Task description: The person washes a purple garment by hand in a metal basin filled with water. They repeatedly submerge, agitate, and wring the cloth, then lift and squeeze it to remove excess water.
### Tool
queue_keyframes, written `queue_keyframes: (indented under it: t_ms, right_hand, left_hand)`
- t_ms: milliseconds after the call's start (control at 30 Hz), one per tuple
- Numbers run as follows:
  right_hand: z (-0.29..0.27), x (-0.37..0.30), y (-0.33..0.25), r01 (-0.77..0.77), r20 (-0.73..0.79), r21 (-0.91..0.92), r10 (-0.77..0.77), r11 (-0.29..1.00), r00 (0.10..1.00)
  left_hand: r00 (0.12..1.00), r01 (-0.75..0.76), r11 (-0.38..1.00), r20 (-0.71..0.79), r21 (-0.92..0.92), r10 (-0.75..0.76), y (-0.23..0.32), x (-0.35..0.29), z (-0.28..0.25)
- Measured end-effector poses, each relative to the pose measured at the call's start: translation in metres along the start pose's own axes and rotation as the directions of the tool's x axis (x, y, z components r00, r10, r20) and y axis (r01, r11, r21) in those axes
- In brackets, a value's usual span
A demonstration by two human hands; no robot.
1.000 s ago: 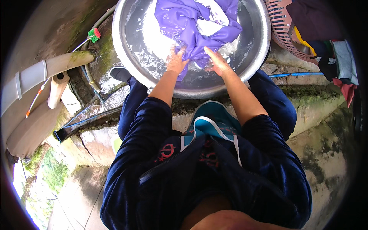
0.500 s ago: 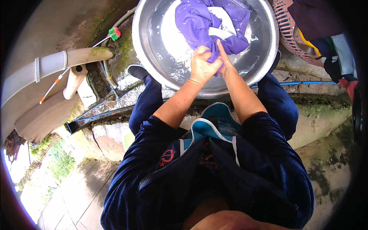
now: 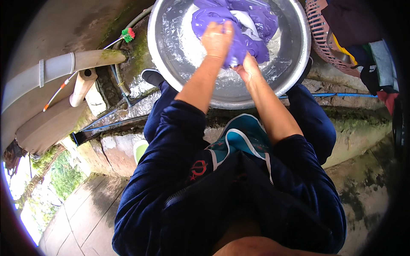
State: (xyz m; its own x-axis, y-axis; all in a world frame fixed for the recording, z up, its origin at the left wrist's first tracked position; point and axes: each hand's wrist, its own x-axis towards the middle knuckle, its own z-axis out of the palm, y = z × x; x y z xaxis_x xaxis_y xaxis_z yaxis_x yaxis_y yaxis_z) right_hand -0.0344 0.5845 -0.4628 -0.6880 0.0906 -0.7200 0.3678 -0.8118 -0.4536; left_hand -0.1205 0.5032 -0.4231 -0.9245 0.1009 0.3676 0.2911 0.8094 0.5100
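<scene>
- Clearly, the purple cloth (image 3: 241, 42) lies bunched in the upper part of the wide metal basin (image 3: 295, 55), wet and shiny, with a whitish patch (image 3: 246, 22) showing among its folds.
- The left hand (image 3: 217, 40) is on top of the cloth's left part, back upward and fingers bent; it is blurred, so I cannot tell whether it grips the fabric or only presses on it.
- The right hand (image 3: 247, 68) is closed round the near end of the cloth, thumb uppermost, its fingertips partly hidden beneath the fabric.
- Water (image 3: 222, 87) with bright reflections surrounds the cloth inside the basin.
- Both forearms are bare below dark blue sleeves (image 3: 171, 136), and the person's legs stand either side of the basin's near edge; a dark shoe (image 3: 153, 77) shows just beside it on the left.
- Right of the basin is a pink slatted basket (image 3: 315, 25), with dark clothes (image 3: 346, 21) over it and a grey-blue piece hanging at its far right.
- A blue hose (image 3: 337, 95) runs along the ground below that basket.
- To the left, a brush with green and red bristles (image 3: 127, 35) lies near a thick pale pipe (image 3: 96, 60).
- A light green object (image 3: 140, 149), partly covered, sits beside the left sleeve.
</scene>
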Motion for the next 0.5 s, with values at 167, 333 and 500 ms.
queue_keyframes:
  t_ms: [167, 333, 500]
  right_hand:
    - [-0.001, -0.007, -0.011, 0.140, 0.090, -0.242, -0.121, 0.960, 0.989]
    - [-0.012, -0.005, -0.018, 0.070, 0.071, -0.471, -0.042, 0.879, 0.997]
    - [-0.032, 0.001, -0.007, -0.153, -0.061, -0.606, 0.146, 0.780, 0.987]
  left_hand:
    - [0.885, 0.384, 0.920, 0.253, 0.081, -0.392, -0.086, -0.035, 0.012]
    - [0.758, 0.601, 0.796, 0.268, 0.071, -0.595, -0.147, -0.078, 0.029]
    - [0.039, 0.956, -0.176, 0.694, -0.236, -0.718, -0.137, -0.092, 0.036]
